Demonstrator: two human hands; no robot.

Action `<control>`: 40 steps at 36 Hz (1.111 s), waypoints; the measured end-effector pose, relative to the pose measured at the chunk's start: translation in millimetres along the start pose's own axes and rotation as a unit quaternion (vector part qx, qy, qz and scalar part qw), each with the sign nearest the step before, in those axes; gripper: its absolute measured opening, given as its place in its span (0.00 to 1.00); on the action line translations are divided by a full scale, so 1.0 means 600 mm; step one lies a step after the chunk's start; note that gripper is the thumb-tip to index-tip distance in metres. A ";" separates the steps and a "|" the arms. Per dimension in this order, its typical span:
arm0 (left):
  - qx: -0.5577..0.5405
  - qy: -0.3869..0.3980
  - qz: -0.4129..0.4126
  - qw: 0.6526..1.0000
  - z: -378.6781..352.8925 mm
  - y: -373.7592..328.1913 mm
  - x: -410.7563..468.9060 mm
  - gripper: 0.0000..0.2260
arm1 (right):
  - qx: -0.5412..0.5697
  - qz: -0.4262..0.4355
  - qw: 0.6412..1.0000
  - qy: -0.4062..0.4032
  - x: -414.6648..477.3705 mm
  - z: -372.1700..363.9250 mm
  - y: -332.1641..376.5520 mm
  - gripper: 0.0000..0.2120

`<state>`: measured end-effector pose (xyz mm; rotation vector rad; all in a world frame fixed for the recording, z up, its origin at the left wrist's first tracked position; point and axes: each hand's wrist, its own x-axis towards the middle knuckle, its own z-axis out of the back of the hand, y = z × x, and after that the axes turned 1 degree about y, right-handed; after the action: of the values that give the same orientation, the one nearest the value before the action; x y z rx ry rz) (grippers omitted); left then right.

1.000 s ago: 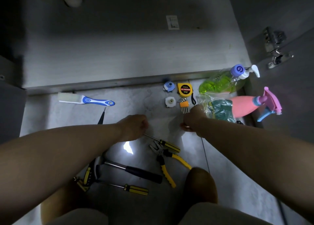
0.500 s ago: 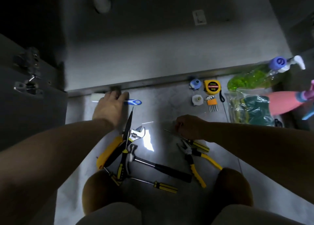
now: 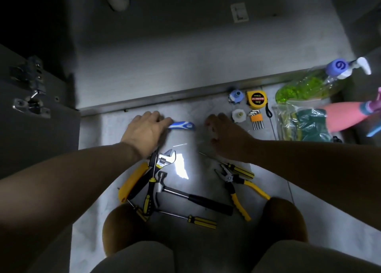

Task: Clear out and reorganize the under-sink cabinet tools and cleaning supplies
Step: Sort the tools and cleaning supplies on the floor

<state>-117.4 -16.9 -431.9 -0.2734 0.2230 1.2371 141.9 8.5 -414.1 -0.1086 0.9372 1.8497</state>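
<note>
My left hand (image 3: 145, 131) is closed over the head end of a blue-and-white brush (image 3: 182, 126) that lies on the floor just in front of the cabinet sill; only its handle shows. To the right of that handle my right hand (image 3: 224, 137) hovers with loosely spread fingers and holds nothing. Below my hands lie an adjustable wrench (image 3: 167, 157), a yellow utility knife (image 3: 133, 181), a hammer (image 3: 185, 196), yellow-handled pliers (image 3: 237, 188) and two yellow-and-black screwdrivers (image 3: 203, 221) (image 3: 240, 169).
By the sill at the right sit a tape measure (image 3: 255, 99), hex keys (image 3: 256, 121), two small fittings (image 3: 235, 96), a green soap bottle (image 3: 303, 88), a pink spray bottle (image 3: 346, 116) and a bag of sponges (image 3: 305, 126). The cabinet floor (image 3: 165, 66) is dark. An open door (image 3: 31, 112) stands left.
My left hand went from the floor's middle to the brush and slid it right. My right hand left the hex keys, touched the screwdriver, then rose toward the brush handle.
</note>
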 end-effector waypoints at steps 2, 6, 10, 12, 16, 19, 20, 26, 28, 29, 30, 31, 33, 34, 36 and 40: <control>-0.027 0.013 -0.043 0.999 0.012 -0.028 0.013 0.16 | -0.022 0.052 0.998 -0.040 -0.004 0.013 0.001 0.23; -0.175 0.125 -0.067 0.974 0.038 -0.094 0.037 0.13 | -0.129 0.081 0.988 -0.012 -0.005 0.047 -0.008 0.22; -0.283 0.136 -0.036 0.949 0.080 -0.147 0.058 0.12 | -0.197 0.080 0.977 0.010 -0.024 0.105 -0.027 0.14; -0.258 0.135 -0.062 0.955 0.113 -0.162 0.070 0.13 | -0.213 0.091 0.973 0.021 -0.039 0.138 -0.033 0.10; -0.139 0.174 -0.127 0.967 0.201 -0.186 0.075 0.20 | -0.273 0.068 0.959 -0.025 -0.107 0.196 -0.050 0.12; -0.111 0.171 -0.152 0.967 0.233 -0.194 0.078 0.18 | -0.255 0.031 0.966 -0.032 -0.147 0.200 -0.060 0.12; -0.104 0.166 -0.161 0.967 0.246 -0.211 0.076 0.18 | -0.236 0.016 0.971 -0.034 -0.170 0.198 -0.062 0.11; -0.123 0.138 -0.231 0.955 0.298 -0.347 0.064 0.15 | -0.112 -0.050 0.983 -0.138 -0.293 0.165 -0.075 0.12; -0.137 0.118 -0.230 0.956 0.296 -0.380 0.053 0.17 | -0.060 -0.094 0.981 -0.158 -0.338 0.145 -0.092 0.18; -0.149 0.097 -0.221 0.959 0.294 -0.391 0.048 0.20 | -0.030 -0.121 0.978 -0.170 -0.362 0.133 -0.103 0.20; -0.164 0.077 -0.208 0.961 0.291 -0.401 0.042 0.23 | 0.003 -0.152 0.971 -0.184 -0.385 0.118 -0.115 0.21; -0.184 0.063 -0.193 0.962 0.288 -0.409 0.035 0.26 | 0.033 -0.188 0.962 -0.197 -0.406 0.101 -0.129 0.22; -0.216 0.064 -0.170 0.959 0.282 -0.420 0.021 0.26 | 0.077 -0.265 0.939 -0.205 -0.445 0.061 -0.157 0.22; -0.218 0.079 -0.165 0.959 0.280 -0.423 0.017 0.24 | 0.101 -0.298 0.927 -0.204 -0.461 0.040 -0.171 0.22; -0.203 0.134 -0.162 0.956 0.276 -0.427 0.009 0.19 | 0.149 -0.358 0.900 -0.198 -0.485 0.000 -0.195 0.21; -0.171 0.202 -0.159 0.951 0.264 -0.432 0.001 0.13 | 0.219 -0.443 0.849 -0.187 -0.502 -0.055 -0.236 0.14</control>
<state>132.1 -43.2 -260.5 -0.8364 0.3023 0.8832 391.1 -211.2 -375.0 0.0932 0.8070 0.7356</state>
